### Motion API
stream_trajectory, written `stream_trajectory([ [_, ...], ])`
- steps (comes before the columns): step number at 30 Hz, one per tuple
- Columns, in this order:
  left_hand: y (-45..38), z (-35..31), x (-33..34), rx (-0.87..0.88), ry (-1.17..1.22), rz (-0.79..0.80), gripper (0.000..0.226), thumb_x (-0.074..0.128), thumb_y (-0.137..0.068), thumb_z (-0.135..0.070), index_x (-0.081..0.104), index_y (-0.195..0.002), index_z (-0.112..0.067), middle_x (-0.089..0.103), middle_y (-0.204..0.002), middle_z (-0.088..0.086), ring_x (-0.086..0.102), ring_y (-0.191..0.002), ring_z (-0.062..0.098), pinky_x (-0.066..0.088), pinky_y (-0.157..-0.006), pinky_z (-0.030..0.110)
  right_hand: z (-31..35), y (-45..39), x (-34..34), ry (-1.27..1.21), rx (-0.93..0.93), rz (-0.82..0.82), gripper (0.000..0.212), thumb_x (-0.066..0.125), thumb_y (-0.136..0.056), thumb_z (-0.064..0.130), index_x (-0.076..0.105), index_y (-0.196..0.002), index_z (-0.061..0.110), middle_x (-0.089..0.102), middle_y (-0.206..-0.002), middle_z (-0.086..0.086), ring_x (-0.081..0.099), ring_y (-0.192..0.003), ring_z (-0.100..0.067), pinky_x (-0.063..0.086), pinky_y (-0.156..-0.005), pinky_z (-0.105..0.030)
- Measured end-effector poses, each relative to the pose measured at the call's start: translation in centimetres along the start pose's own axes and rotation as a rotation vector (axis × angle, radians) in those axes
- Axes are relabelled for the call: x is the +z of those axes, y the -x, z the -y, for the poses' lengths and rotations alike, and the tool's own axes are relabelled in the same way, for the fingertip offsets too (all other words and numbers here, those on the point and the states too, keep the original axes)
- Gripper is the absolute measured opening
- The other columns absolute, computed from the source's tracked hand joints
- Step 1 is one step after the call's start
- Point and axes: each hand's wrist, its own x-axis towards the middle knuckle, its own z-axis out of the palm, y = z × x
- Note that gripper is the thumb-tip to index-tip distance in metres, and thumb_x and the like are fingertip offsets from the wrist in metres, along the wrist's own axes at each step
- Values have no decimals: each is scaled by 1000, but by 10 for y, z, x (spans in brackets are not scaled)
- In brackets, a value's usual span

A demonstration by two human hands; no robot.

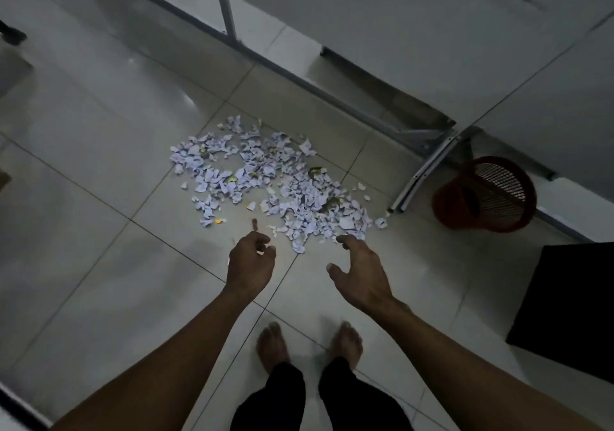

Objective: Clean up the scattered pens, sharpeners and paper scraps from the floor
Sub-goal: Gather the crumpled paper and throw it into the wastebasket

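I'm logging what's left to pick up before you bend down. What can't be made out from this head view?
- Pens and sharpeners: none tell apart; small dark and yellow bits in the paper scraps are too small and dim.
- Red basket: contents hidden by its wall and shadow.
- Left hand: curled fingers hide whether it holds anything.
- Black object: cut off by the right edge.

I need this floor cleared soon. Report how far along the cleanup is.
Nothing looks done yet: the paper scraps lie spread across the floor tiles. In hand: nothing; the left hand and right hand reach toward the pile's near edge, both empty. Left: gathering all scraps, perhaps into the red basket.
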Motion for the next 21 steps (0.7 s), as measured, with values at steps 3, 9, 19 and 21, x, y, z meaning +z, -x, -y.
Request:
stream_trajectory([
  [3, -44, 54, 27, 7, -44, 0, 19, 63, -88, -15, 64, -107, -11, 65, -102, 7, 61, -91, 22, 43, -81, 27, -22, -39, 53, 1, -23, 2, 58, 63, -90, 31, 39, -142, 21, 47, -140, -3, 43, -129, -22, 37, -98, -30],
  [9, -132, 192, 87, -3, -147, -8, 32, 65, -85, -11, 58, -116, -7, 58, -113, 14, 59, -101, 29, 44, -87, 32, -81, -124, 186, 9, -82, 31, 56, 62, -91, 31, 38, -141, 21, 43, -141, -2, 38, -131, -21, 37, -100, -33],
  [19, -245, 377, 154, 114, -464, -192, 91, 65, -79, -56, 27, -148, -10, 24, -151, 24, 22, -139, 41, 23, -111, 48, -161, -218, 367, 0, -214, -119, 64, 66, -86, 33, 37, -143, 24, 33, -144, -2, 27, -135, -19, 39, -103, -33],
  [21, -264, 394, 166, 196, -513, -213, 96, 47, -77, -71, 18, -151, -17, 17, -156, 22, 14, -144, 38, 13, -115, 47, -172, -229, 381, 36, -270, -197, 67, 67, -83, 37, 39, -142, 22, 36, -142, -5, 27, -135, -22, 39, -103, -36],
])
